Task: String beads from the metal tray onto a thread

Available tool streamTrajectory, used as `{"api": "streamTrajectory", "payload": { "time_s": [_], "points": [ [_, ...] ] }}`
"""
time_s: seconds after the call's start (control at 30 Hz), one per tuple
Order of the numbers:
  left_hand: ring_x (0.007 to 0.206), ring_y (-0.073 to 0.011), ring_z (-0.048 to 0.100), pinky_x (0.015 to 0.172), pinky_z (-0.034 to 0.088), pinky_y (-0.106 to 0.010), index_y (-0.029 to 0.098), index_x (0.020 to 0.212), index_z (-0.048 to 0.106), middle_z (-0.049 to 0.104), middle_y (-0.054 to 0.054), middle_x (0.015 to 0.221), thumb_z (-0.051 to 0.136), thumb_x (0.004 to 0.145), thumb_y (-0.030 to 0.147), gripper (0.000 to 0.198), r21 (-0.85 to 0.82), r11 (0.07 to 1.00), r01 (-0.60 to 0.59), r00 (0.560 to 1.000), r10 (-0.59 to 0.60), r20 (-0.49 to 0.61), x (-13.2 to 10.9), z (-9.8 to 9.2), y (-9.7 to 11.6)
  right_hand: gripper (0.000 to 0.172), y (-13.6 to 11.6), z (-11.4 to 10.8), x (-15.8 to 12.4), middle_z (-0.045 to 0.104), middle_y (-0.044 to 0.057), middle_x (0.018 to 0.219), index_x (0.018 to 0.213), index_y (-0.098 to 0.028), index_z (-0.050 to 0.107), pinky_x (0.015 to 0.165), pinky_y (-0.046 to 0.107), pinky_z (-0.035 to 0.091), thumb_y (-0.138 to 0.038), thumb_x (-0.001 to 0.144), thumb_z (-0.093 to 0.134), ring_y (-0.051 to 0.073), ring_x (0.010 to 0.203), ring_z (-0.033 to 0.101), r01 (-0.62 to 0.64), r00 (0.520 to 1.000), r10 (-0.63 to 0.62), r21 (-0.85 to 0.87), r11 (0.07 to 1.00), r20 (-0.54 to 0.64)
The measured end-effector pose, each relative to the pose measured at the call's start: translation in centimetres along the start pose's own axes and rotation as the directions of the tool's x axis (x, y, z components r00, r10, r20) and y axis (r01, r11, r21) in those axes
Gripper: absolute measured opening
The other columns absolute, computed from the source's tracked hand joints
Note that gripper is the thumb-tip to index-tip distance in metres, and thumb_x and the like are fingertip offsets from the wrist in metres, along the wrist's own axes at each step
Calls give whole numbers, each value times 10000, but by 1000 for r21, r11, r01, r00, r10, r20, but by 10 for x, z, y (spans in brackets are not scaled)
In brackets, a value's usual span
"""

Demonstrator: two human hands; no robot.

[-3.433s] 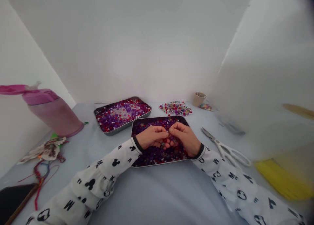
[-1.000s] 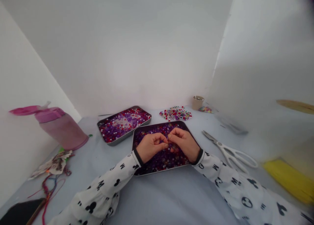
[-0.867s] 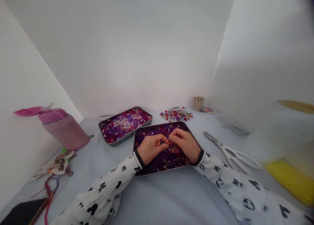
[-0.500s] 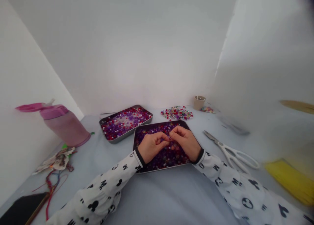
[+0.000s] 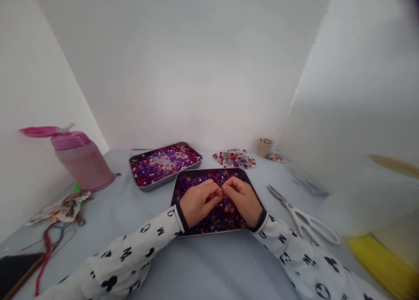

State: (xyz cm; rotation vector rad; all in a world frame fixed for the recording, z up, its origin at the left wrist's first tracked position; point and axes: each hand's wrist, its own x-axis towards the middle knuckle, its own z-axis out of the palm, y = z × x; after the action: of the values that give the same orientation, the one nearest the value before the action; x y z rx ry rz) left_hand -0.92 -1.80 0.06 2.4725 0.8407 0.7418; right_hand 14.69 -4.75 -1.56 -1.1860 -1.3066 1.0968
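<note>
My left hand [image 5: 199, 203] and my right hand [image 5: 242, 201] hover close together over a dark metal tray [image 5: 212, 233] heaped with purple and red beads [image 5: 225, 221]. Their fingertips meet in a pinch above the middle of the tray. Something tiny, probably a bead, sits between them, mostly hidden by my fingers. White sleeves with black print [image 5: 131, 252] cover my forearms, and the left one rests near the tray's front corner.
Behind stands a second metal tray [image 5: 173, 175] of mixed beads, with a loose bead pile [image 5: 234, 158] and a small paper cup [image 5: 264, 147] beyond. White-handled scissors [image 5: 304, 221] lie right. A pink bottle [image 5: 80, 164], tangled threads [image 5: 49, 243] and a dark phone [image 5: 16, 269] lie left.
My fingertips have come closer together and now touch in a tighter pinch. The whole scene has shifted slightly in view as my head moved.
</note>
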Motion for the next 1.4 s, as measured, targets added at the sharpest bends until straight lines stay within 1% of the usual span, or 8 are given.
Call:
{"api": "streamTrajectory", "payload": {
  "time_s": [0.1,0.2,0.33,0.53,0.9,1.03,1.23,1.4],
  "points": [
    [765,-128,494,691,380,-222,172,776,535,516,-30,867,440,837,186,114,34,998,-57,998,56,30,0,-3,2,167,2,0,1,525,-63,573,697,-201,481,335,190,356,-339,786,511,76,362,504,2,1000,-1,-47,999,10],
    [806,-134,496,725,392,-229,171,785,508,511,-33,879,423,843,162,104,83,993,-86,996,83,44,-1,0,2,160,2,0,1,512,-65,573,693,-194,479,342,181,357,-321,786,501,68,371,493,3,1000,-3,-76,997,8],
    [760,-132,502,682,391,-232,176,801,475,516,-19,827,394,839,140,96,172,983,-60,998,55,31,-4,9,-1,154,1,2,1,510,-60,587,693,-187,474,349,170,351,-308,787,488,63,393,483,-5,1000,5,-79,997,6],
    [637,-113,494,579,351,-224,183,812,472,531,14,742,416,809,134,75,179,984,16,999,-23,36,-5,10,1,152,-2,2,0,517,-52,608,689,-185,473,363,176,365,-303,785,480,65,405,482,-14,1000,13,-79,997,-5],
    [578,-99,450,542,317,-215,176,806,529,496,30,668,455,787,136,87,219,976,12,1000,-9,-15,-4,8,0,149,2,1,1,492,-55,568,689,-187,473,390,191,376,-305,778,492,83,427,486,14,1000,-16,-109,994,-14],
    [600,-102,470,558,334,-217,183,831,528,510,25,705,458,794,150,85,256,967,11,1000,-10,-5,-5,8,-1,133,3,1,2,502,-49,596,696,-190,475,406,197,373,-297,771,499,86,454,477,25,999,-28,-97,995,-34],
    [715,-122,515,617,391,-221,190,840,495,518,-9,847,390,860,205,108,334,942,-36,999,36,4,-3,6,0,132,3,-1,3,453,-62,541,663,-182,496,442,198,328,-264,763,524,79,468,405,103,990,-121,-213,972,-72],
    [797,-131,540,686,425,-229,187,854,487,546,-16,883,398,865,196,90,296,954,-46,998,53,-14,-4,6,1,141,4,-2,3,471,-59,550,696,-186,510,481,205,341,-296,784,501,88,496,417,107,993,-112,-148,983,-31]
  ]
}}
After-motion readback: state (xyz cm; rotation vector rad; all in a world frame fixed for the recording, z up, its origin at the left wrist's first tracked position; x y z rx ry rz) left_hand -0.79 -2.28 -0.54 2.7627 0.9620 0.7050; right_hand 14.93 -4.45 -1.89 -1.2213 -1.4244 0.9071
